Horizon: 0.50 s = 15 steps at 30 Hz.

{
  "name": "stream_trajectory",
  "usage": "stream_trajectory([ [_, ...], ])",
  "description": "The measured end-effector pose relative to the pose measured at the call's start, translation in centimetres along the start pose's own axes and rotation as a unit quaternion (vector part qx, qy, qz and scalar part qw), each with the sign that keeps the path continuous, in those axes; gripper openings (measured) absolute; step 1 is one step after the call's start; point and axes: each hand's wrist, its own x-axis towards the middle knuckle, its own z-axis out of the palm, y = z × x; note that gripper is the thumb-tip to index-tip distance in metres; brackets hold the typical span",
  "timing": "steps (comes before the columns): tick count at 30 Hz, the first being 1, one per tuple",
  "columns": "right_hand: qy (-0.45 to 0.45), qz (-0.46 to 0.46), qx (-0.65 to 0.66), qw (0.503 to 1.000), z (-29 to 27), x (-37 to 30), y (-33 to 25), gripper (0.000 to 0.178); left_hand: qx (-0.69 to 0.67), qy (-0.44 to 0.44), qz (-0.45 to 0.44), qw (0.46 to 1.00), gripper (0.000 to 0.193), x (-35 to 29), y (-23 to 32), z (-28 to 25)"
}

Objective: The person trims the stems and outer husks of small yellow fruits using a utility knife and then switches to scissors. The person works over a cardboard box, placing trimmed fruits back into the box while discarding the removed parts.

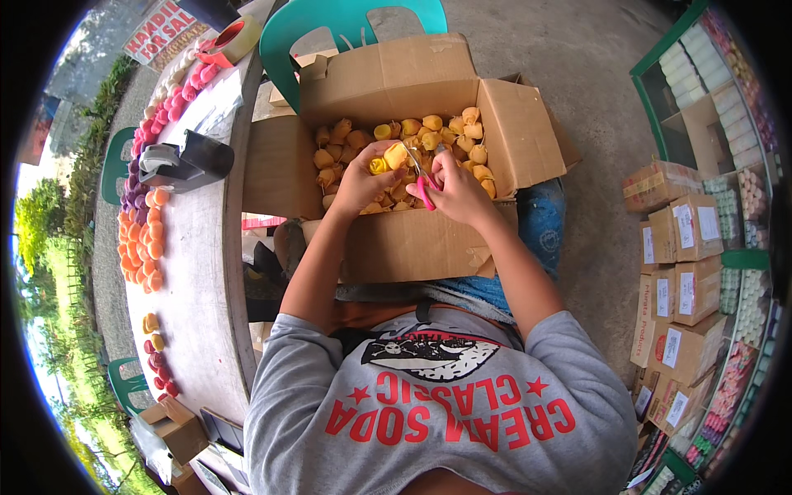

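Observation:
Above an open cardboard box (404, 247), my left hand (360, 185) pinches a small yellow candle (396, 157) between thumb and fingers. A second, brighter yellow one (378, 166) shows against the same fingers; whether it is gripped too, I cannot tell. My right hand (459, 193) is closed on a pair of pink-handled scissors (424, 191), their metal blades at the held candle's edge. Many rounded yellow-orange candles (477, 153), some with thin wicks, fill the box below both hands. The exact gap between the blades is too small to make out.
Left of the box runs a white table (202, 289) with rows of orange wax pieces (140, 247), a black tape dispenser (194, 161) and a tape roll (238, 40). A green plastic chair (285, 49) stands behind the box. Stacked cartons (685, 297) and filled shelves (734, 124) line the right.

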Motion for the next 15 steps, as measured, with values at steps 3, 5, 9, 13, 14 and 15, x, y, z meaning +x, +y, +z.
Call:
stream_trajectory([
  [3, -0.015, -0.012, 0.071, 0.997, 0.0, 0.2, 0.6, 0.045, -0.076, -0.022, -0.022, 0.997, 0.044, -0.3, -0.4, 0.2],
  [5, -0.047, -0.013, 0.199, 0.979, -0.1, 0.3, 1.2, 0.041, -0.144, -0.047, -0.069, 0.986, 0.047, -0.4, 0.0, -0.1],
  [9, -0.141, 0.001, 0.408, 0.902, -1.7, 0.2, 1.2, 0.041, -0.261, -0.088, -0.14, 0.951, 0.055, -0.4, 1.4, -0.4],
  [13, -0.186, -0.026, 0.454, 0.871, -2.9, 0.0, 1.3, 0.044, -0.344, -0.154, -0.133, 0.916, 0.061, -0.4, 2.2, -0.1],
  [14, -0.193, -0.031, 0.462, 0.865, -3.1, -0.1, 1.2, 0.043, -0.368, -0.167, -0.126, 0.906, 0.064, -0.5, 2.1, 0.1],
  [15, -0.199, -0.035, 0.47, 0.859, -3.1, -0.1, 1.2, 0.043, -0.392, -0.179, -0.121, 0.894, 0.067, -0.5, 2.1, 0.4],
])
